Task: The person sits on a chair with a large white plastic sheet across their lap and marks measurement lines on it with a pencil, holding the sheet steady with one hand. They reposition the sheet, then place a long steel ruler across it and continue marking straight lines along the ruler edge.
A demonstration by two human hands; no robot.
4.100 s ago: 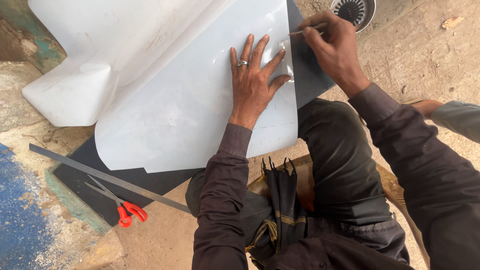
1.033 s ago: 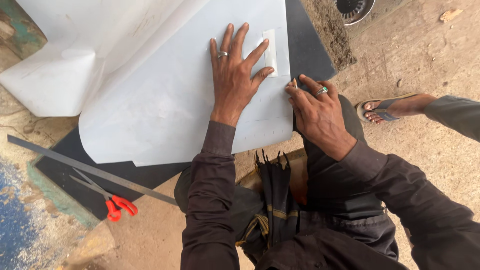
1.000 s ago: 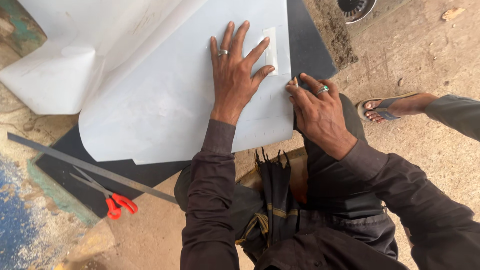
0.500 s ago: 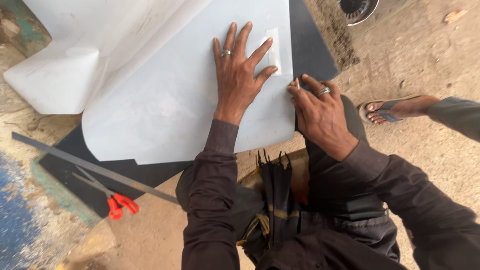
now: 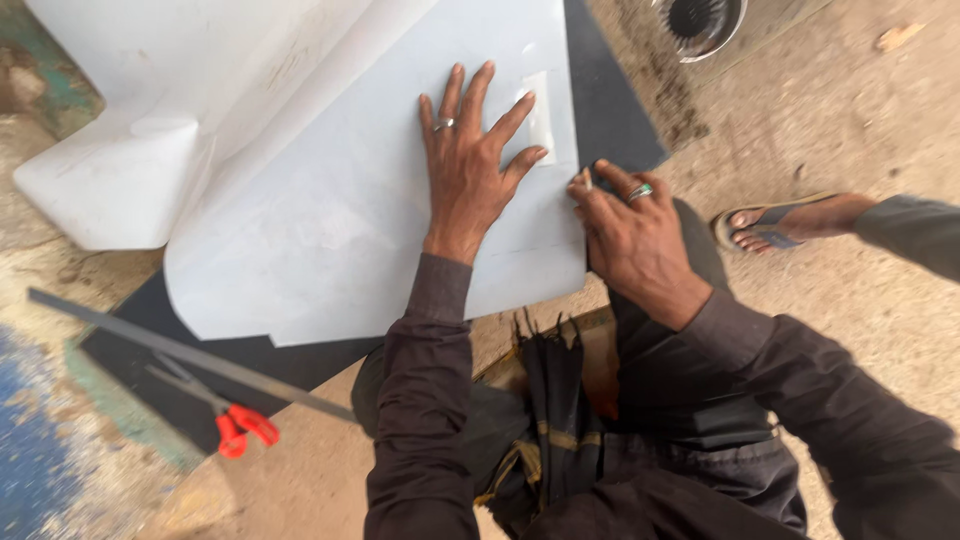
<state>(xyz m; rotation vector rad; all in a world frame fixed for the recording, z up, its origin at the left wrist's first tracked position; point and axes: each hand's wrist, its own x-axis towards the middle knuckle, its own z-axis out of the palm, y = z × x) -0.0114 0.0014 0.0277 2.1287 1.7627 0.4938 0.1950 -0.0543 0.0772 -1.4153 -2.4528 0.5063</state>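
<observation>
While pressed flat, fingers spread:
Left hand (image 5: 472,168): palm down on white sheet (image 5: 330,220), grasping nothing.
Right hand (image 5: 632,232): at 3 o'clock of the left, fingertips pinched on a thin tool at the sheet's edge.
Sheet: over black board (image 5: 612,110).
Ruler (image 5: 190,355), red-handled scissors (image 5: 238,430): 8 o'clock.
</observation>
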